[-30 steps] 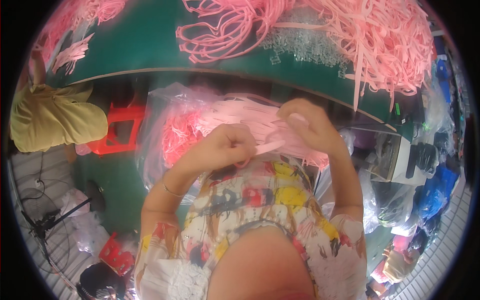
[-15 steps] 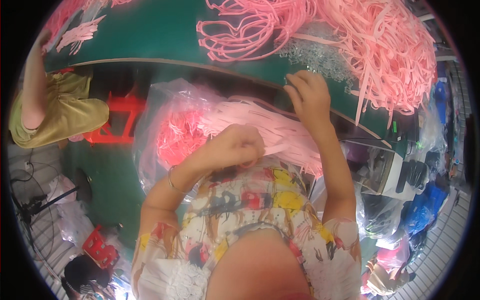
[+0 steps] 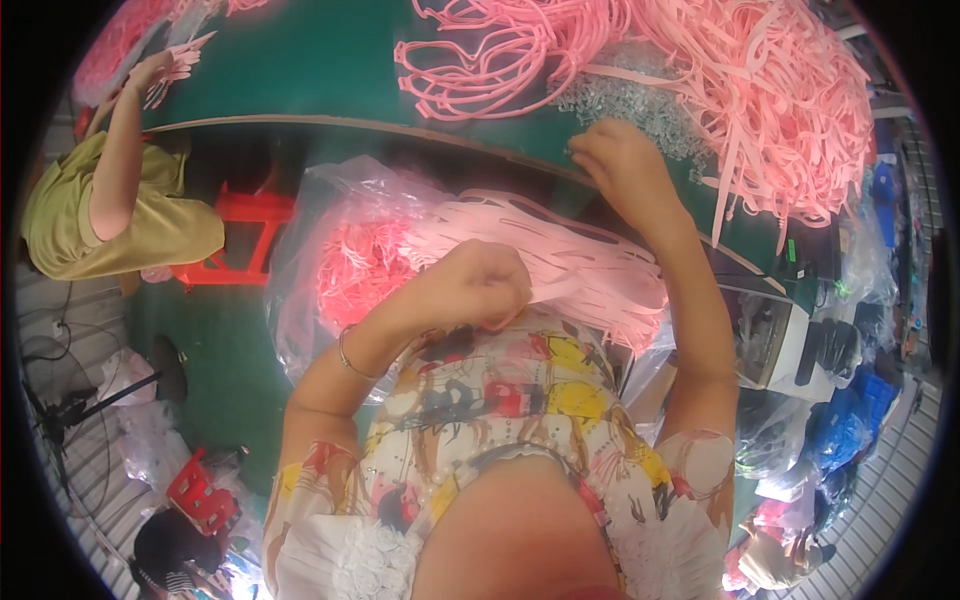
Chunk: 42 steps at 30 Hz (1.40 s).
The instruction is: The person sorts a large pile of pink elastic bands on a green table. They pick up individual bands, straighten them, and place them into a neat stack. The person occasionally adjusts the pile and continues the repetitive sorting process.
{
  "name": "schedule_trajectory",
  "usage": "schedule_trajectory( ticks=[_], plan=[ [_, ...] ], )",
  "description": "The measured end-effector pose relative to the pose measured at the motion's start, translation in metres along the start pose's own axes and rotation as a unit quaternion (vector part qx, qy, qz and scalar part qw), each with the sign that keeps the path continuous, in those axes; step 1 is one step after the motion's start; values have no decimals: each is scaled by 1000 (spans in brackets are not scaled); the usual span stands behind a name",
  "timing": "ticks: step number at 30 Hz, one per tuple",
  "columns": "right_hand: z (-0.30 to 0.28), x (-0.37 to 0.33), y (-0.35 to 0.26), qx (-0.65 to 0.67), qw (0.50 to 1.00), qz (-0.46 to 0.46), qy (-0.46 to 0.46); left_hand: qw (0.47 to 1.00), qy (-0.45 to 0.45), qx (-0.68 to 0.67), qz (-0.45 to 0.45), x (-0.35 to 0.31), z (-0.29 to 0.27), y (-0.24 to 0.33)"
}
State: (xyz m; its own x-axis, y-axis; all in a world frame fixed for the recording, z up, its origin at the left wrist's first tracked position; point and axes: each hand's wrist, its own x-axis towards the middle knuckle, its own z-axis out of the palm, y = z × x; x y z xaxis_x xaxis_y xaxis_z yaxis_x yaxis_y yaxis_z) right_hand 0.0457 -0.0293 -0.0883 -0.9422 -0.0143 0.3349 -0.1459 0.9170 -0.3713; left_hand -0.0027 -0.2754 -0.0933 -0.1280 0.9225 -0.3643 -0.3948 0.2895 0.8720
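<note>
My left hand (image 3: pixel 478 285) is closed in front of my chest, and a flat pink strap (image 3: pixel 556 288) sticks out from its fingers to the right. Over the table's near edge is my right hand (image 3: pixel 622 172), thumb and fingertips pinched together; whatever is between them is too small to make out. Just beyond it lies a heap of small clear plastic pieces (image 3: pixel 640 108). Across my lap rests a thick bundle of light pink straps (image 3: pixel 540 240), with a clear plastic bag (image 3: pixel 300 235) of brighter pink strands (image 3: pixel 358 270) to its left.
A big tangled pile of pink straps (image 3: pixel 790 110) covers the right of the green table (image 3: pixel 290 70). Looped pink straps (image 3: pixel 490 65) lie at the far middle. On the left, a person in a yellow-green top (image 3: pixel 140 215) reaches to pink strips, near a red stool (image 3: pixel 245 235).
My right hand has turned slightly and its fingers have drawn together at the table edge. My left hand stays nearly still. The other person's hand has moved onto the pink strips.
</note>
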Motion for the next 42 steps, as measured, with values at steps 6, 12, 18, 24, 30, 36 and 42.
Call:
schedule_trajectory(
  ticks=[6, 12, 18, 24, 30, 36, 42],
  plan=[
    [0, -9, -10, 162, 978, 123, 42, 1000, 1, -16, 5, 0, -1, 0],
    [-6, -38, -63, 430, 886, 173, -7, 999, 35, -14, 6, -1, 0, 3],
    [7, -57, -89, 467, 864, 181, -45, 997, 73, 0, -15, -4, 8, 9],
    [3, -61, -89, 481, 851, 203, -64, 996, 81, 26, 7, -9, 8, 9],
    [1, -62, -87, 548, 792, 254, -85, 997, 63, 30, 17, -12, 5, 11],
    [15, -66, -77, 577, 793, 174, -88, 999, 37, 9, 16, -13, 0, 8],
    [15, -64, -72, 632, 724, 222, -165, 1000, 5, -18, 1, -11, -4, 5]
  ],
)
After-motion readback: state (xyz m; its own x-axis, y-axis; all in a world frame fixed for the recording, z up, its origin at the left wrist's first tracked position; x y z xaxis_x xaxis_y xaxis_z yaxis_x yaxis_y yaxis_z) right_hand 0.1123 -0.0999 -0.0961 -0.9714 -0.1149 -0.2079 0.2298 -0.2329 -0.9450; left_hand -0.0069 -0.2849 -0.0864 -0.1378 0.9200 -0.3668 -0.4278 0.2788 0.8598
